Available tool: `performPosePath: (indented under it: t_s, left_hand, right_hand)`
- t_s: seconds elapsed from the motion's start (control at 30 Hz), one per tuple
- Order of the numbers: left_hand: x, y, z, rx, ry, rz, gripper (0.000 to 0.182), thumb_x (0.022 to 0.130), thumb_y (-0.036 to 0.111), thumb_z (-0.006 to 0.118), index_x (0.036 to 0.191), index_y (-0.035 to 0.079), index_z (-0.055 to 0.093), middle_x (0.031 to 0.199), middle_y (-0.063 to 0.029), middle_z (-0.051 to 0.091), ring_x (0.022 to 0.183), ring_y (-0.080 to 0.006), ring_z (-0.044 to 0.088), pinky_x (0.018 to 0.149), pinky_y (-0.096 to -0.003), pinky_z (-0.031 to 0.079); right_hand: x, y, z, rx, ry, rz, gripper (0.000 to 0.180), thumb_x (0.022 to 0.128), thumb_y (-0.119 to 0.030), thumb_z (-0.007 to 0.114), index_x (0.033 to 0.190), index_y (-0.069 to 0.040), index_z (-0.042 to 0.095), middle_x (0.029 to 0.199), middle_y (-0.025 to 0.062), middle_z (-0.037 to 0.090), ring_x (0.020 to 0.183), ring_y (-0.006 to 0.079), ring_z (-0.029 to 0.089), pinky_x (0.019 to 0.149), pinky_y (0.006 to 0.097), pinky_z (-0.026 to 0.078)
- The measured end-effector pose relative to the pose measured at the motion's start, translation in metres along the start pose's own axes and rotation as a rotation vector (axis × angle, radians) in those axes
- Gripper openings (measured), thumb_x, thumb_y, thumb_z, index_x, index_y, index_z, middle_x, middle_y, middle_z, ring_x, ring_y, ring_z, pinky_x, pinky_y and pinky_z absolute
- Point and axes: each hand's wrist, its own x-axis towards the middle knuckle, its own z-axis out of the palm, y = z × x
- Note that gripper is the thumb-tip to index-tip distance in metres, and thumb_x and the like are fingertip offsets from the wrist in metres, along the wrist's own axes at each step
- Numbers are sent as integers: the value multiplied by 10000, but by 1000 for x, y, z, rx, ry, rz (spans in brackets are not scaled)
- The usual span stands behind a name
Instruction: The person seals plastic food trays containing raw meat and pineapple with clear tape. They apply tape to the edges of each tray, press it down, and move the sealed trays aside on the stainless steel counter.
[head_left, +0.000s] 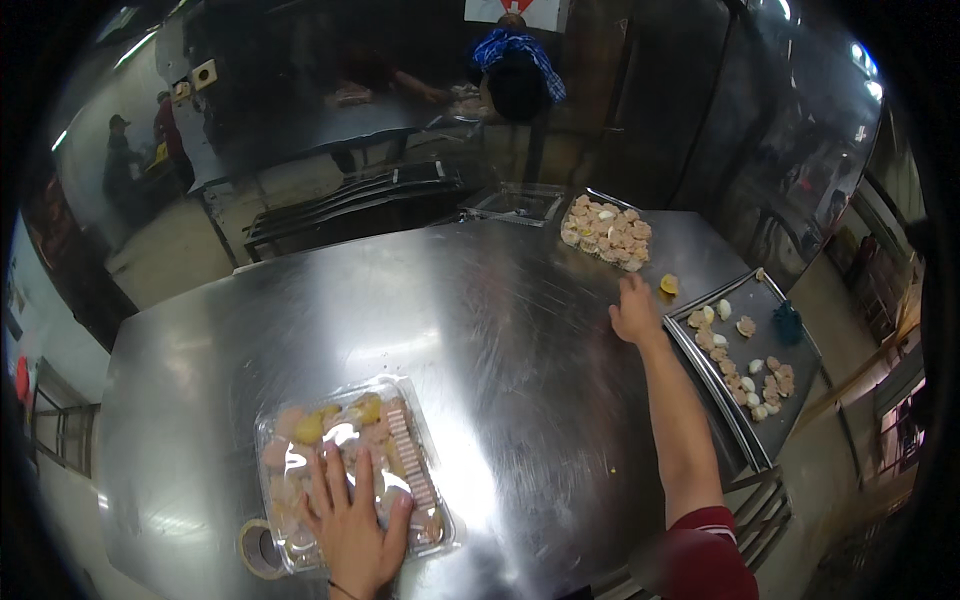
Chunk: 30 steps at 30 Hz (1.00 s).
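My left hand (356, 517) lies flat, fingers spread, on the lid of a clear plastic clamshell container (277, 420). Pale, lumpy food pieces and some yellow ones show through the lid. Over the steel table (517, 337), my right hand (636, 309) is stretched forward with the thumb apart from the fingers and no object visible in it. Just beyond its fingertips stands an open plastic container of food pieces (606, 231), a few white ones among them. One loose yellow-based piece (669, 284) sits to the right of that hand.
A roll of tape (261, 549) touches the near container's left side. Metal trays (806, 375) at the right carry scattered food pieces and a blue-green item (787, 322). An empty plastic lid or box (517, 204) lies at the far edge. Other people (120, 169) stand in the background.
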Motion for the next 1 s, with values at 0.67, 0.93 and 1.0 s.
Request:
performPosePath:
  t_s: [0.67, 0.93, 1.0]
  left_hand:
    - [-1, 0, 10, 23, -21, -14, 820, 927, 454, 656, 1605, 56, 422, 1756, -227, 149, 1619, -432, 91, 1232, -639, 38]
    - [-3, -6, 11, -33, 51, 21, 812, 970, 559, 586, 1623, 106, 420, 1735, -245, 205, 1622, -425, 95, 1226, -670, 56]
    - [-4, -9, 13, -40, 65, 36, 811, 984, 580, 559, 1626, 106, 414, 1741, -239, 190, 1626, -421, 79, 1222, -684, 62]
  right_hand:
    - [44, -17, 16, -300, -90, -95, 469, 862, -28, 670, 1326, -25, 608, 1427, 187, 595, 1443, 379, 428, 1165, 583, 364]
    - [-27, -87, 9, 8, -29, -453, 171, 851, -55, 620, 974, 3, 724, 1033, 174, 734, 1129, 363, 614, 1023, 479, 459]
    - [-55, -106, 1, 1, 73, -567, 164, 836, -91, 643, 935, 15, 721, 980, 177, 731, 1079, 368, 632, 982, 467, 482]
